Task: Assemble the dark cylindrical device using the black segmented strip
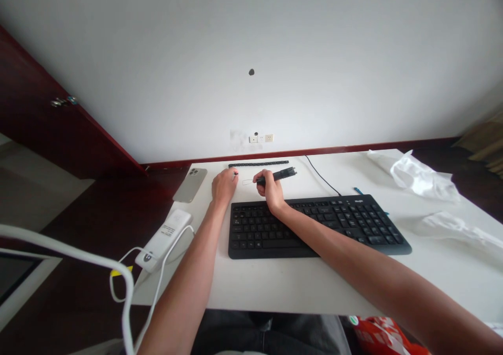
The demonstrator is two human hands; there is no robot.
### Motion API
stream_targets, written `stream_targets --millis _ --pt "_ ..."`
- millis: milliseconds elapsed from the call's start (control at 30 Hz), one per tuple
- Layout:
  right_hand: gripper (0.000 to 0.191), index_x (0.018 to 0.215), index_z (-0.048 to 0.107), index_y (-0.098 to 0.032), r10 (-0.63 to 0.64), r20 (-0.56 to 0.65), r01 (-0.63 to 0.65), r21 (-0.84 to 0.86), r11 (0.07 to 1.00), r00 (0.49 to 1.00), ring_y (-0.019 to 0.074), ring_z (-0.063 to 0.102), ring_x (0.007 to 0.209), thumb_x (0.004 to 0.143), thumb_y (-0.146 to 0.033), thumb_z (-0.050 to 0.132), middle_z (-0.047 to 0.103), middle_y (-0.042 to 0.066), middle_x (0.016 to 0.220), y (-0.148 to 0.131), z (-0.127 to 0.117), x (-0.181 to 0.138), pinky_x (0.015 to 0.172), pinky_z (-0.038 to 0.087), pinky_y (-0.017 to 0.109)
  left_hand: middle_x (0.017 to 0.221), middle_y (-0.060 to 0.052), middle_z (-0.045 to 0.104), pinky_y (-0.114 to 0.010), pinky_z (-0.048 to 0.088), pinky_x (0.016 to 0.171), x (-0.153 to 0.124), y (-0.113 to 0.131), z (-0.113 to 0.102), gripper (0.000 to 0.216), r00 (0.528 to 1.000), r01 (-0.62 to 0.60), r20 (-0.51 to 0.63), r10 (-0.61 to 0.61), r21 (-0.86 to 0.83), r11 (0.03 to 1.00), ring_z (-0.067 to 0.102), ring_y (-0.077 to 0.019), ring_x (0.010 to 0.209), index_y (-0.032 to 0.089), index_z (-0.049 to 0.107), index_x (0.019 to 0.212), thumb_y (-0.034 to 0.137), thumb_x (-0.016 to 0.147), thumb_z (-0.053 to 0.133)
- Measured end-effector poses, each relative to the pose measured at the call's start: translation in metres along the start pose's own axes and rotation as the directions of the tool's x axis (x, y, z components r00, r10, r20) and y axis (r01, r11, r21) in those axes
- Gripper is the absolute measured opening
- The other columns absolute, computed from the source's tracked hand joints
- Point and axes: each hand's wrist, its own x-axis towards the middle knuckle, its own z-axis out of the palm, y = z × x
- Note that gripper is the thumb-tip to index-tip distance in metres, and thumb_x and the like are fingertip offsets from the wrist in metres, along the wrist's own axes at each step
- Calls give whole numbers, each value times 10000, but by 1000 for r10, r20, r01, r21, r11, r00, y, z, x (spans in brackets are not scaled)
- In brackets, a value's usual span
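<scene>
My right hand (271,188) is closed around a black stick-like tool (285,174), whose far end points right. A thin wire loop (247,182) sticks out on the left side of that fist. To its left, my left hand (223,186) rests low over the white table, fingers pinched together. Something small and dark shows at its fingertips, too small to name. Under my right wrist lies a black keyboard (298,242). Beyond both hands is a long, thin black strip (258,163) with a bumpy surface.
A phone (190,185) and a white power strip (167,239) with cables lie along the left of the table (251,287). At the right are crumpled white plastic wrappings (416,177). A black cable (322,177) runs behind the keyboard. A red bag (383,336) is below the front edge.
</scene>
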Motion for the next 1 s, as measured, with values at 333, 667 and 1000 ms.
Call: stream_targets --millis 333,667,1000 --pt "273 654 577 -204 19 8 -19 -21 1000 1000 110 264 481 814 -396 467 325 -47 498 -1 -1 -1 471 200 270 1098 -75 695 -343 435 840 9 2 3 176 993 -65 -100 69 44 997 558 -269 1090 272 699 988 256 971 525" --pt "284 660 599 -203 36 2 -36 -39 999 999 114 294 485 813 -407 475 358 -37 505 0 -1 1 468 223 265 1081 -53 732 -335 429 853 12 -1 3 201 995 -64 -76 63 -21 998 589 -246 1037 256 693 982 244 986 492" --pt "289 650 598 -198 49 1 -48 -29 998 999 109 289 484 815 -403 478 361 -36 508 -3 -1 0 461 213 264 1014 -19 739 -325 434 824 13 -10 6 194 997 -32 -72 24 -104 994 629 -227 1001 288 683 1063 228 931 555"
